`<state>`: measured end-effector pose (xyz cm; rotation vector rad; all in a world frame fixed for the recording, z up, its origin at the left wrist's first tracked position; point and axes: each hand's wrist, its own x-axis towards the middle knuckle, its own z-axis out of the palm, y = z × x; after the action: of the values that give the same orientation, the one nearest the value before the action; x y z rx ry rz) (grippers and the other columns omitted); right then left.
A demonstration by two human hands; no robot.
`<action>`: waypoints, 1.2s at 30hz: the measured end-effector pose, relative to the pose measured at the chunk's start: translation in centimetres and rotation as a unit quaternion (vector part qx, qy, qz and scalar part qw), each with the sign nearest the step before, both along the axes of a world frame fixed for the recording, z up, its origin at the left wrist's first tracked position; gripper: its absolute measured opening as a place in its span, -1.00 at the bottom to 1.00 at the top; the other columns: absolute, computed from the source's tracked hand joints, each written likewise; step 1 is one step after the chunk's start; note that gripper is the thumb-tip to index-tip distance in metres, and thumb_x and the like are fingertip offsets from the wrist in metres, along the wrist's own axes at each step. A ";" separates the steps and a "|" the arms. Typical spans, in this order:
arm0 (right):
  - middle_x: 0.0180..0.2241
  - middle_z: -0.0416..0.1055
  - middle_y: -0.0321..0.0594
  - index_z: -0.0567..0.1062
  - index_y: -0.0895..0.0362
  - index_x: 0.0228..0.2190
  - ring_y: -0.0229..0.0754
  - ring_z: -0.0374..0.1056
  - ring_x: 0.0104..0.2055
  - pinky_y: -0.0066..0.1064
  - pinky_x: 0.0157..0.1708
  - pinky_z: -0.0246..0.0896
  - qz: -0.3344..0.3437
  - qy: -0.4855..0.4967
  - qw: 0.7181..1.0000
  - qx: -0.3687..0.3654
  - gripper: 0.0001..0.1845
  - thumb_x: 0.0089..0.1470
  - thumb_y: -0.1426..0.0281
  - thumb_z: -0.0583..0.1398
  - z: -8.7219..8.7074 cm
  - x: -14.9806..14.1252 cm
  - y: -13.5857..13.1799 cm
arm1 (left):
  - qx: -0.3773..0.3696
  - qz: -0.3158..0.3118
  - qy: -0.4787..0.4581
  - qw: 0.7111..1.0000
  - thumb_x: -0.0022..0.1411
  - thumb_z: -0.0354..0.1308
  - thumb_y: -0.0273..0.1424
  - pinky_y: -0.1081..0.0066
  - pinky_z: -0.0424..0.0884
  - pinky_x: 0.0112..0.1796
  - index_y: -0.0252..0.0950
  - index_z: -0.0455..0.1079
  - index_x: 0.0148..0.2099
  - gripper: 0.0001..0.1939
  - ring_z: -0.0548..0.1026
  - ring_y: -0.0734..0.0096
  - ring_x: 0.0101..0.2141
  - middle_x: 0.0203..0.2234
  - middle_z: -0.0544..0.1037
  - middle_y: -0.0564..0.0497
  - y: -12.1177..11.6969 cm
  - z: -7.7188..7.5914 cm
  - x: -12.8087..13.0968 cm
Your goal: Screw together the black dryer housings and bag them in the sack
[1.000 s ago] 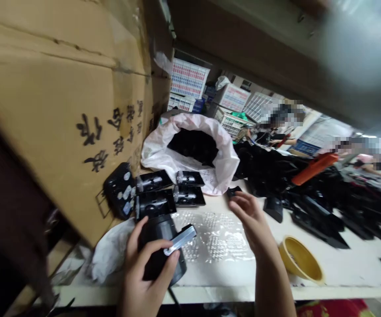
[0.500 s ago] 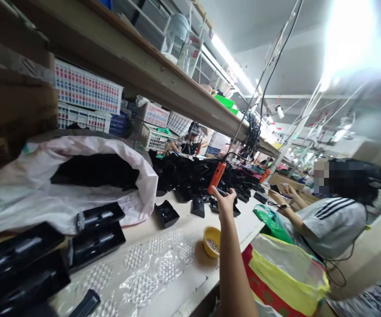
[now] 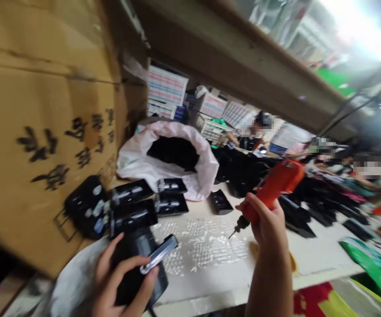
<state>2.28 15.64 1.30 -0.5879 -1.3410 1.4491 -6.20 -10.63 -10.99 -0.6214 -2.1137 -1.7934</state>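
Orange electric screwdriver (image 3: 274, 187), bit angled down, clenched in the right hand (image 3: 266, 224) above the desk (image 3: 322, 259). Left hand (image 3: 117, 273) grips a black cylindrical part (image 3: 137, 264) with a metal bracket (image 3: 159, 254). Bubble wrap (image 3: 200, 246) and black plastic pieces (image 3: 132, 215) lie beyond, near a white sack (image 3: 167, 163).

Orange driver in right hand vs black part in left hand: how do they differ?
The electric screwdriver is bright orange; the black cylindrical part is black with a silver metal strip across it. The screwdriver is slimmer and ends in a small bit; the black cylindrical part is stubbier and shows no bit. The right hand grips the screwdriver; the left hand cradles the black cylindrical part. Both are held above the bench.
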 end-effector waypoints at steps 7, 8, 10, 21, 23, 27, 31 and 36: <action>-0.67 0.08 -0.52 0.35 0.05 -0.23 -0.42 0.00 -0.72 -0.59 -0.71 -0.01 0.229 0.154 0.961 -0.015 -0.78 0.06 0.44 0.25 2.0 -3.8 -13.1 | -0.011 0.011 -0.037 0.999 0.25 0.21 -0.31 0.06 0.22 0.21 -0.09 0.44 -0.28 -0.97 0.26 0.16 0.24 0.25 0.23 0.07 0.1 1.3 0.7; -0.68 0.08 -0.52 0.35 0.04 -0.22 -0.42 -0.01 -0.72 -0.59 -0.71 0.00 0.228 0.164 0.960 -0.018 -0.79 0.08 0.44 0.24 2.1 -4.2 -14.2 | -0.014 0.007 -0.032 0.999 0.25 0.21 -0.32 0.06 0.23 0.20 -0.09 0.44 -0.27 -0.98 0.25 0.16 0.24 0.26 0.22 0.08 0.1 1.1 0.7; -0.69 0.10 -0.53 0.33 0.04 -0.24 -0.42 0.00 -0.73 -0.59 -0.72 0.01 0.226 0.175 0.958 -0.024 -0.80 0.09 0.47 0.23 1.9 -5.0 -15.6 | -0.027 -0.008 -0.022 0.999 0.25 0.23 -0.31 0.03 0.25 0.18 -0.07 0.44 -0.24 -0.98 0.24 0.14 0.25 0.27 0.20 0.08 -0.1 0.7 0.5; -0.64 0.27 -0.52 0.36 0.09 -0.28 -0.44 0.17 -0.72 -0.62 -0.73 0.12 0.230 0.177 0.956 -0.045 -0.79 0.08 0.60 0.21 0.2 -6.2 -17.3 | -0.034 -0.021 0.002 0.999 0.24 0.25 -0.33 0.03 0.28 0.14 -0.02 0.41 -0.19 -0.90 0.24 0.20 0.23 0.26 0.16 0.09 -0.4 0.3 0.3; -0.64 0.27 -0.53 0.36 0.09 -0.28 -0.45 0.17 -0.72 -0.63 -0.73 0.12 0.230 0.178 0.956 -0.047 -0.78 0.06 0.60 0.23 0.2 -6.2 -17.3 | -0.041 -0.025 0.011 0.999 0.25 0.25 -0.32 0.01 0.32 0.12 -0.02 0.41 -0.19 -0.90 0.25 0.18 0.23 0.26 0.15 0.08 -0.5 0.0 0.2; -0.65 0.27 -0.53 0.36 0.11 -0.28 -0.44 0.18 -0.72 -0.64 -0.73 0.13 0.236 0.183 0.954 -0.036 -0.78 0.06 0.59 0.25 0.2 -6.2 -17.2 | -0.035 -0.027 0.007 0.999 0.26 0.23 -0.31 -0.04 0.31 0.13 -0.03 0.41 -0.20 -0.93 0.26 0.16 0.22 0.26 0.16 0.07 -0.6 -0.2 0.1; -0.64 0.27 -0.52 0.36 0.10 -0.27 -0.45 0.17 -0.70 -0.64 -0.72 0.15 0.230 0.181 0.955 -0.036 -0.78 0.08 0.59 0.25 0.1 -6.2 -17.3 | -0.042 -0.030 0.014 0.999 0.26 0.22 -0.31 -0.02 0.32 0.13 -0.02 0.40 -0.19 -0.92 0.26 0.17 0.22 0.25 0.16 0.08 -0.5 -0.1 0.1; -0.63 0.23 -0.53 0.36 0.10 -0.25 -0.43 0.16 -0.72 -0.61 -0.74 0.13 0.177 0.166 0.970 0.023 -0.79 0.11 0.56 0.25 -0.4 -6.1 -17.9 | -0.042 -0.023 0.015 0.999 0.26 0.21 -0.31 0.11 0.36 0.09 -0.01 0.38 -0.17 -0.91 0.29 0.23 0.19 0.23 0.18 0.10 -0.6 0.0 0.1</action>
<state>-3.79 -2.22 0.94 -0.0649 -1.2441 1.7086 -6.07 -11.23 -10.96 -0.7187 -2.1812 -1.7145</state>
